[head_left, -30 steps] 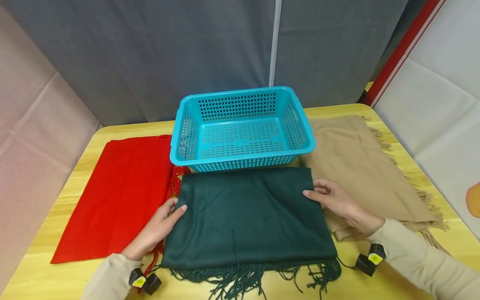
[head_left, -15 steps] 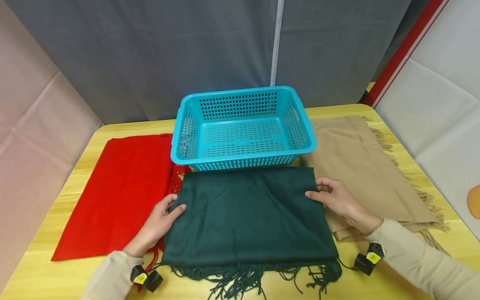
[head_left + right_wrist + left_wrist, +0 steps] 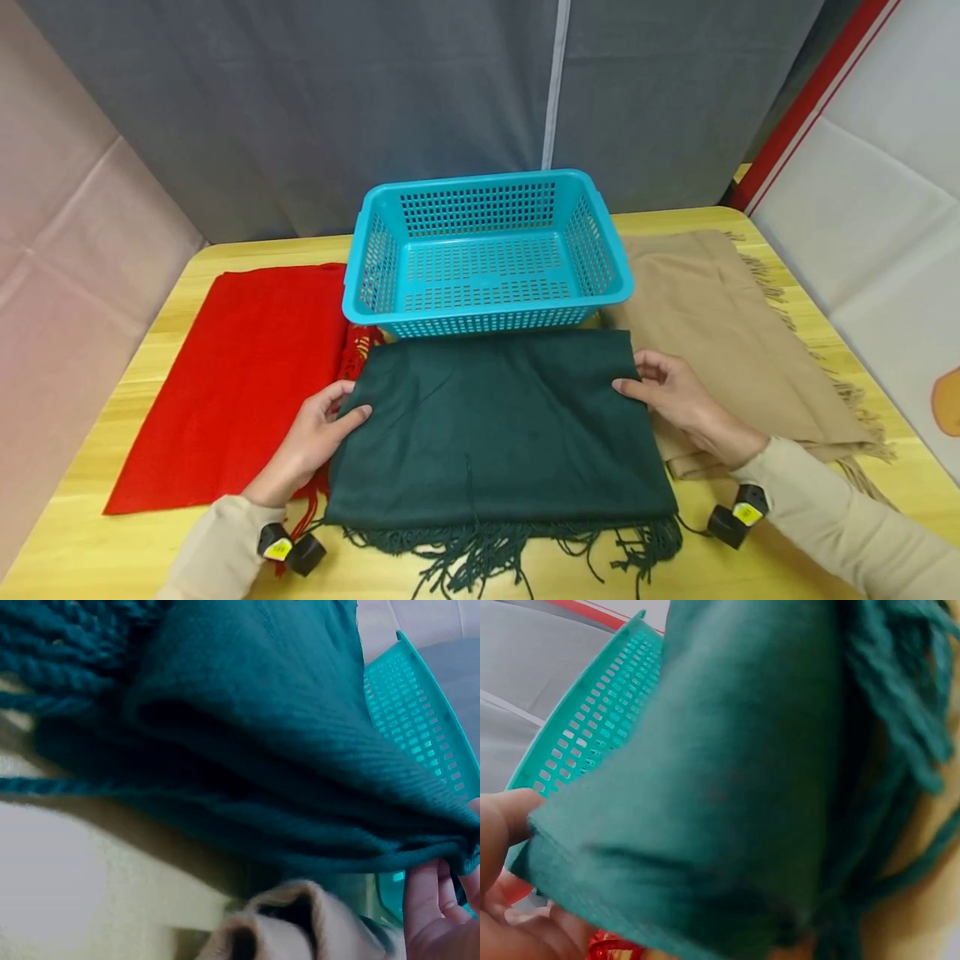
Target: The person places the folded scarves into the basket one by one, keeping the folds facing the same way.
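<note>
**Green scarf gripped at both side edges, in front of the basket**

Landmark: blue basket (image 3: 487, 254), at the back centre of the wooden table (image 3: 757, 550).

Green scarf (image 3: 498, 425) — folded into a flat rectangle, lying directly in front of the basket, its far edge just beside the basket's front wall. Fringe (image 3: 510, 554) trails off the near edge toward the person.

Left hand (image 3: 318, 437): at the scarf's left edge, thumb on top, fingers tucked under the fold; the left wrist view shows the cloth edge lifted over the fingertips (image 3: 510, 814). Pinch grip on the layers.

Right hand (image 3: 671, 392): at the scarf's right edge, thumb over, fingers curled beneath; the right wrist view shows the folded layers raised off the beige cloth, with fingers (image 3: 431, 904) under them.

Other items: red scarf (image 3: 232, 387) spread flat to the left of the basket; beige scarf (image 3: 731, 333) to its right, partly under the green one's right edge.

Progress, as judged — green scarf folded and held at both sides, edges just lifting, middle resting on the table. Basket holds nothing. Red and beige scarves lie untouched, not folded small.
</note>
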### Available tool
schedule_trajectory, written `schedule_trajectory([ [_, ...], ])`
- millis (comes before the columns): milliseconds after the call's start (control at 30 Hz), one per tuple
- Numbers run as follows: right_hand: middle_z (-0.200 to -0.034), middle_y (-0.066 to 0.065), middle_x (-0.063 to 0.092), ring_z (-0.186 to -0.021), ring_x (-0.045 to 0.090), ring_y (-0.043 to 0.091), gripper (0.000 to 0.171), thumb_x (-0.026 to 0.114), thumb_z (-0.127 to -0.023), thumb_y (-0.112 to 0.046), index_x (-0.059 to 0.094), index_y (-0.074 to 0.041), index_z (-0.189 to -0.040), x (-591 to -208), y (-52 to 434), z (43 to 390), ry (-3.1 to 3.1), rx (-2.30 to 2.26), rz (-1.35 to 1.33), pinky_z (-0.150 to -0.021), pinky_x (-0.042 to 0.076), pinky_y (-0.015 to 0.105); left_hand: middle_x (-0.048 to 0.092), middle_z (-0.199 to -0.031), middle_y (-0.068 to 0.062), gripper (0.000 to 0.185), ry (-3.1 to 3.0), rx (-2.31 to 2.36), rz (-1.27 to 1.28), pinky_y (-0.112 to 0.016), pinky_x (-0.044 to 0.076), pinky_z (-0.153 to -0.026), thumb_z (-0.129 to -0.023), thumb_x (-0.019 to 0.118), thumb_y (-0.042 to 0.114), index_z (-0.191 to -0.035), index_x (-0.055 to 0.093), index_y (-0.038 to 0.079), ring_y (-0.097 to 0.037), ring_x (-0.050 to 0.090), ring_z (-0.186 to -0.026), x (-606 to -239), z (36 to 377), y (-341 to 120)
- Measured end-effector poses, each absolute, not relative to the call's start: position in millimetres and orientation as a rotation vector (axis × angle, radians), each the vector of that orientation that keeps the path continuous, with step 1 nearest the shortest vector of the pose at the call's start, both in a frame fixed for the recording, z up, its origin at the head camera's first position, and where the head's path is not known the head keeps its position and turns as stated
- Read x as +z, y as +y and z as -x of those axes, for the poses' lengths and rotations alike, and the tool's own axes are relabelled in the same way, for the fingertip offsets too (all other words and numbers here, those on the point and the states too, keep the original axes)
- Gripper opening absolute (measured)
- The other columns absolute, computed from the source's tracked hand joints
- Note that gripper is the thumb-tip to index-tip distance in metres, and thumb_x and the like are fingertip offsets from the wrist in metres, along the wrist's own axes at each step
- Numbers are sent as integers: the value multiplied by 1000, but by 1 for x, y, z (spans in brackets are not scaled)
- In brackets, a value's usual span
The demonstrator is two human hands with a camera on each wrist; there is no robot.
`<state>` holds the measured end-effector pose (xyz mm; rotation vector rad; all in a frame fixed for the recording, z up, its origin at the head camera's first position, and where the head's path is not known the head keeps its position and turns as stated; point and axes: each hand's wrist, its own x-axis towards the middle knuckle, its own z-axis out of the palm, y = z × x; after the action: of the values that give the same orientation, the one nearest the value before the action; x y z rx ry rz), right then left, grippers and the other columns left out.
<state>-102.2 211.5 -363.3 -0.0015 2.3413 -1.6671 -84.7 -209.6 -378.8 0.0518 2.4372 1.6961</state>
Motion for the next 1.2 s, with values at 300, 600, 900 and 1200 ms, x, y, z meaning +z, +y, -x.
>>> schedule_trajectory([
  [300,-81,1,61,-70,56,9,31,64,-82,-16,53,6,-99,-354,211,97,2426,-1660,82,-60,46,24,55,-103,-16,33,2358,1749,-65,-25,50,-70,-85,59,11,-111,47,-5,-17,56,-86,-370,77,-208],
  [600,-69,-2,54,-62,50,11,17,61,-83,-10,54,2,-93,-335,214,89,2514,-1698,229,-55,43,22,48,-116,-8,42,2432,1726,-149,-22,44,-84,-85,58,9,-121,42,-3,-18,44,-107,-348,64,-209],
  [900,-85,-2,63,-75,61,12,11,58,-84,-3,59,-8,-93,-321,221,85,2305,-1900,261,-66,49,22,52,-109,-4,35,2476,1771,-236,-19,45,-79,-86,58,8,-117,45,0,-12,48,-101,-334,52,-209],
  [1200,-86,3,62,-75,60,14,24,49,-84,13,60,-5,-97,-303,225,85,1973,-2216,449,-63,50,23,52,-111,-4,34,2526,1859,-273,-20,47,-76,-85,55,0,-118,46,2,-14,49,-99,-311,45,-210],
])
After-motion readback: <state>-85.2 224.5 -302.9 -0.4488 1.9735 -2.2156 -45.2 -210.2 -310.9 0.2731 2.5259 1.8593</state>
